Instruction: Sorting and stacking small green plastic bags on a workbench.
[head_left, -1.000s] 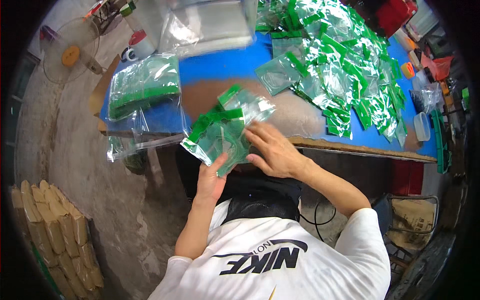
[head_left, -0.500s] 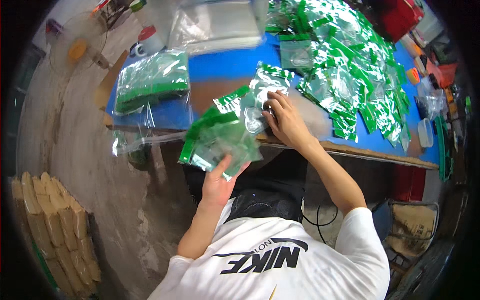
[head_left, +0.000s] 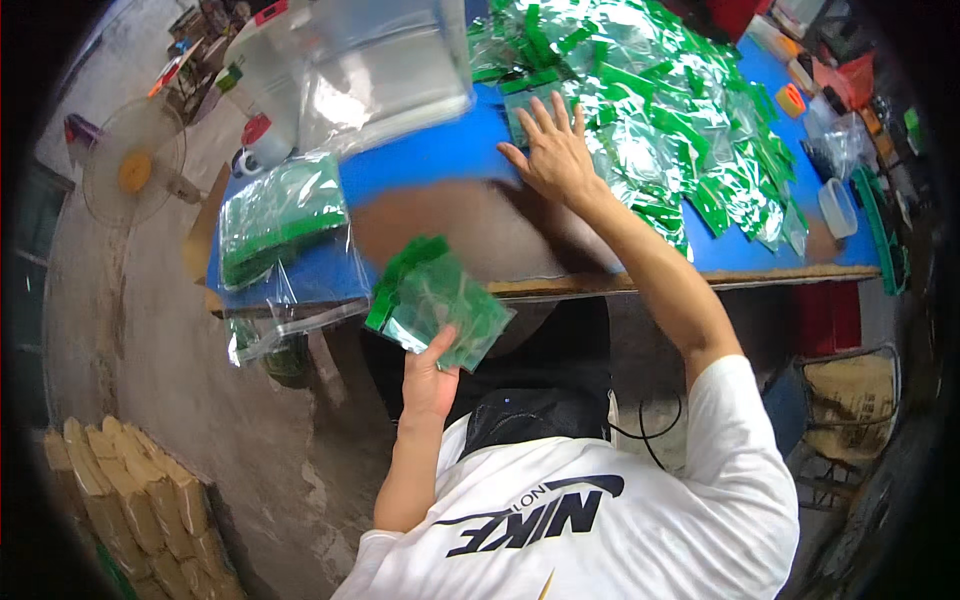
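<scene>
My left hand [head_left: 433, 378] is closed on a fanned stack of clear plastic packets [head_left: 445, 305] with green header strips, held just off the table's front edge. My right hand [head_left: 560, 155] reaches over the table with its fingers spread, nothing gripped in it. Its fingers lie over or just above a single green-topped packet [head_left: 527, 97] at the left edge of a big heap of similar packets [head_left: 660, 140]. Whether the fingertips touch that packet I cannot tell.
On the blue table [head_left: 420, 150], a bundle of green-topped packets in a large clear bag [head_left: 285, 215] lies at left, the bag hanging over the edge. Behind it stands a clear plastic box [head_left: 390, 70]. A fan [head_left: 135, 170] is far left; brown wrapped packages [head_left: 130, 490] are stacked lower left.
My right hand has left the packets beside the left hand's stack and moved up to the heap, its fingers opening out. The left hand now holds the gathered stack.
</scene>
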